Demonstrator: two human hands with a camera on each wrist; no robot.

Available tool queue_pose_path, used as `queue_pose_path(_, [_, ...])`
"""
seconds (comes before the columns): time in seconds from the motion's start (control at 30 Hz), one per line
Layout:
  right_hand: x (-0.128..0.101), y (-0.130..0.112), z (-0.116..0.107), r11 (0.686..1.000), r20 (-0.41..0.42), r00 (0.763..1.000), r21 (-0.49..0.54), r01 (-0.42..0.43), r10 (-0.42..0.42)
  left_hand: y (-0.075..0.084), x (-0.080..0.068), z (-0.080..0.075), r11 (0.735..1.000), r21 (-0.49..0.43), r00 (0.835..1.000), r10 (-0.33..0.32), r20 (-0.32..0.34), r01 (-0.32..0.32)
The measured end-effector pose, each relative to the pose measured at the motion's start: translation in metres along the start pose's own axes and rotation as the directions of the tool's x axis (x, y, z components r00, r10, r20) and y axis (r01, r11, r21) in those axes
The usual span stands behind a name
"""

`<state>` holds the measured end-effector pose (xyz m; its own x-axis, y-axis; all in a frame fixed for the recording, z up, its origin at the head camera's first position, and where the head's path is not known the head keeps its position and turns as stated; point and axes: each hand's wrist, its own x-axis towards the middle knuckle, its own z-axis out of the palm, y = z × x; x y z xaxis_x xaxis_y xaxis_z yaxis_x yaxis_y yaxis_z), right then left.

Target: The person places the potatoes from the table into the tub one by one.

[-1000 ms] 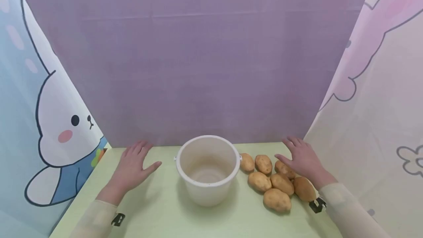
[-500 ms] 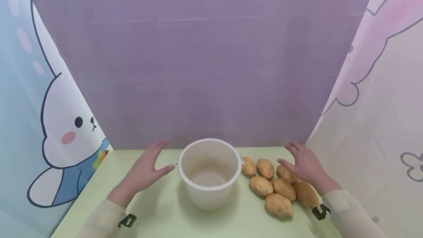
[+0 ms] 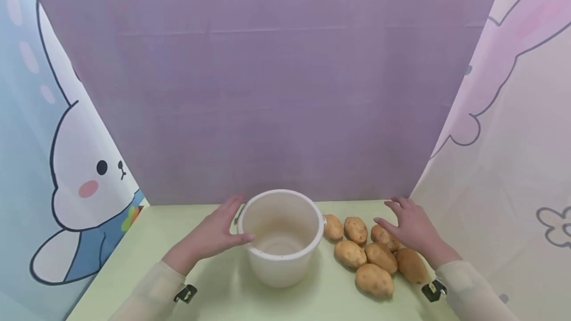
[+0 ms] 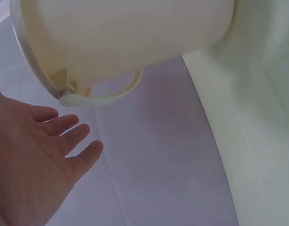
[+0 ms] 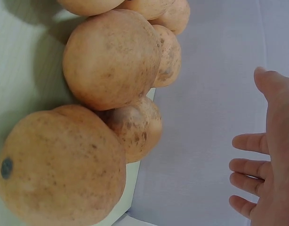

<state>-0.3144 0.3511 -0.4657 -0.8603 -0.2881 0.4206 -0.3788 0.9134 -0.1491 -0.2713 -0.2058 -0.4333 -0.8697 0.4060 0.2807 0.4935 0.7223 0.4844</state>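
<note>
A white bucket (image 3: 281,269) stands upright on the pale green table, and its inside looks bare. My left hand (image 3: 213,234) is at the bucket's left side, thumb overlapping the rim in the head view, fingers spread. In the left wrist view the fingers of that hand (image 4: 36,150) are loosely extended beside the bucket's handle (image 4: 107,99), with a gap showing between them. Several brown potatoes (image 3: 374,280) lie grouped right of the bucket. Above the far right of the group hovers my right hand (image 3: 412,227), fingers slightly bent, holding nothing; the right wrist view shows it apart from the potatoes (image 5: 64,165).
A purple cloth backdrop (image 3: 285,88) rises behind the table (image 3: 214,301). Cartoon-printed curtains (image 3: 27,162) hang at both sides. Each sleeve carries a small black clip (image 3: 185,294) near the wrist.
My left hand has moved right, from the table's left side to the bucket's rim. The right hand has stayed nearly in place above the potatoes. Bucket and potatoes have kept their places.
</note>
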Motion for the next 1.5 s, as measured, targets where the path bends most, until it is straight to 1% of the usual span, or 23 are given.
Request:
queue_pose_path(0.2, [-0.003,-0.001,-0.003,1.0,-0.03,1.0,0.011,-0.003,0.004,0.005,0.008,0.006,0.998,-0.008,0.998,0.056,0.014,-0.056])
queue_pose_path(0.3, [-0.007,0.001,-0.003,1.0,-0.023,1.0,0.002,-0.008,0.008,0.008,0.009,0.011,0.997,-0.017,0.997,0.073,0.033,-0.072])
queue_pose_path(0.4, [-0.008,0.002,-0.002,1.0,-0.019,1.0,-0.003,-0.012,0.012,0.008,0.008,0.015,0.996,-0.019,0.996,0.085,0.038,-0.084])
queue_pose_path(0.53, [-0.006,0.001,0.001,1.0,-0.036,0.999,0.012,-0.016,0.016,0.003,0.008,0.018,0.995,0.013,0.995,0.096,0.022,-0.097])
queue_pose_path(0.7, [-0.006,-0.001,0.004,1.0,-0.036,0.999,0.023,-0.008,0.009,-0.001,0.004,0.019,0.993,0.061,0.995,0.099,-0.003,-0.098])
queue_pose_path(0.83, [-0.011,0.002,0.003,0.999,-0.038,0.999,0.033,-0.018,0.019,-0.001,0.003,0.022,0.992,0.073,0.995,0.099,-0.006,-0.099])
queue_pose_path(1.0, [-0.019,0.006,0.001,0.998,-0.032,0.999,0.06,-0.028,0.03,0.002,0.006,0.025,0.987,0.098,0.991,0.133,-0.019,-0.13])
queue_pose_path(1.03, [-0.021,0.007,0.001,0.997,-0.027,0.999,0.069,-0.028,0.03,0.003,0.006,0.025,0.986,0.102,0.99,0.137,-0.022,-0.134])
queue_pose_path(1.27, [-0.039,0.012,-0.001,0.988,0.022,0.999,0.149,-0.041,0.038,0.0,0.005,0.027,0.986,0.124,0.993,0.112,-0.024,-0.108])
queue_pose_path(1.37, [-0.048,0.014,-0.002,0.984,0.044,0.998,0.173,-0.043,0.035,-0.001,0.005,0.026,0.985,0.125,0.992,0.122,-0.036,-0.117])
queue_pose_path(1.5, [-0.065,0.012,-0.005,0.978,0.09,0.994,0.193,-0.079,0.062,-0.002,0.005,0.027,0.984,0.125,0.99,0.136,-0.035,-0.13])
